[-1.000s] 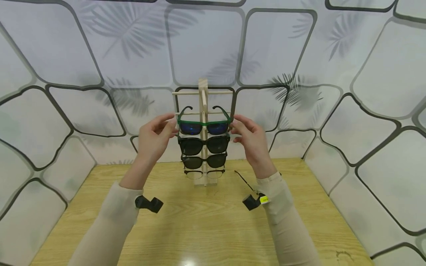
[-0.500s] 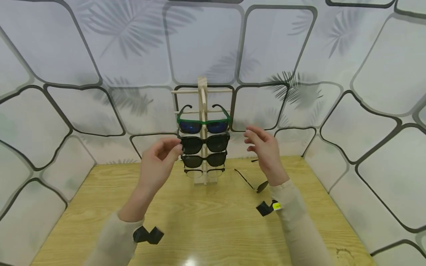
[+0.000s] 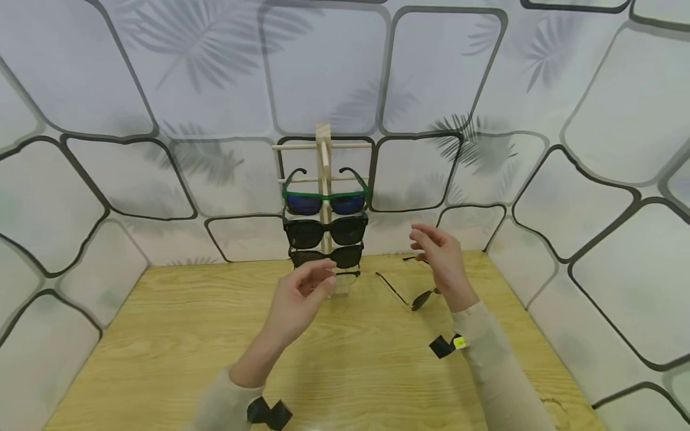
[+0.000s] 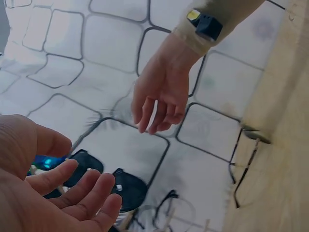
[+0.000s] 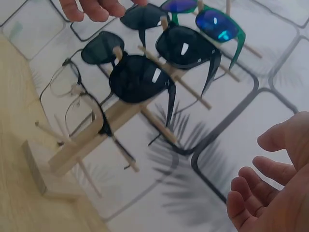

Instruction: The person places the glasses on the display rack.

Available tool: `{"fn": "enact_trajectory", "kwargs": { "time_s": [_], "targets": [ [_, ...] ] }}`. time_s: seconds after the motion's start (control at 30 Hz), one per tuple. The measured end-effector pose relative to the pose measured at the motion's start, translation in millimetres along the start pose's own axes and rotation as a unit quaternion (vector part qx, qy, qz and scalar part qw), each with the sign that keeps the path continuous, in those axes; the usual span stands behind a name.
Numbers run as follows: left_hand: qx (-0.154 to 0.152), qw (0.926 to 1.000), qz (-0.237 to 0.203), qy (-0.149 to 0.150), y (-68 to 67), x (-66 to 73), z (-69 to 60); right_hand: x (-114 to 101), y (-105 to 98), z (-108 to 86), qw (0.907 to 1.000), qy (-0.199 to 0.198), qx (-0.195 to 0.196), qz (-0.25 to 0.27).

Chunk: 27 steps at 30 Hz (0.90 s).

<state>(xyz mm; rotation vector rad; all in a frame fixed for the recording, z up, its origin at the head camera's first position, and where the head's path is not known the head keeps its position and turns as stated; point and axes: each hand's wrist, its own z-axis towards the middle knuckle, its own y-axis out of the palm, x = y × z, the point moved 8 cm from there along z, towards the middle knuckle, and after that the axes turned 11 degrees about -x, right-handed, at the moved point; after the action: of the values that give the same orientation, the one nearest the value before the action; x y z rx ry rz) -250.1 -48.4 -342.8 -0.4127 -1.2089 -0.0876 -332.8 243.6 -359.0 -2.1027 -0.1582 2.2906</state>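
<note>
A wooden eyewear rack [image 3: 323,133] stands at the table's back, holding green-framed sunglasses with blue lenses [image 3: 304,205], two black sunglasses [image 3: 347,231] beneath them, and half-rim clear glasses [image 5: 103,122] lowest. In the head view my left hand [image 3: 299,299] is in front of the rack's lower part, covering part of the clear glasses and rack base. Its fingers are loosely bent around nothing. My right hand [image 3: 443,257] hovers above thin-framed dark sunglasses [image 3: 421,300], which lie on the table right of the rack, temples extended. Its relaxed fingers hold nothing and partly hide that pair.
The pale wood table [image 3: 345,371] is bounded by patterned white walls [image 3: 604,239] behind and at both sides. Near the rack's top, a wooden rod [image 3: 293,146] bears no glasses. A small black camera [image 3: 442,347] is strapped to the right wrist.
Both hands have left the green-framed sunglasses, which stay on the rack. My left hand has moved down and to the right; my right hand has moved down and outward toward the sunglasses on the table.
</note>
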Motion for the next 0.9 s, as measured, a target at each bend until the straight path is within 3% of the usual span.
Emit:
{"fn": "enact_trajectory", "kwargs": {
  "time_s": [0.2,0.5,0.6,0.9],
  "targets": [
    [-0.039,0.9987,-0.024,-0.021,34.1,-22.8,0.2,19.2,-16.2,-2.2,0.9986,0.012,0.019,-0.048],
    [-0.096,0.9941,-0.002,-0.050,80.2,-58.1,6.6,49.0,-43.8,-7.1,0.9920,0.027,0.031,-0.120],
    [-0.106,0.9930,0.001,-0.051,92.3,-67.6,10.5,59.5,-52.2,-7.8,0.9899,0.033,0.033,-0.134],
    [-0.098,0.9890,-0.018,-0.109,124.2,-102.6,26.2,90.1,-74.1,-5.7,0.9822,0.051,0.041,-0.176]
  ]
}}
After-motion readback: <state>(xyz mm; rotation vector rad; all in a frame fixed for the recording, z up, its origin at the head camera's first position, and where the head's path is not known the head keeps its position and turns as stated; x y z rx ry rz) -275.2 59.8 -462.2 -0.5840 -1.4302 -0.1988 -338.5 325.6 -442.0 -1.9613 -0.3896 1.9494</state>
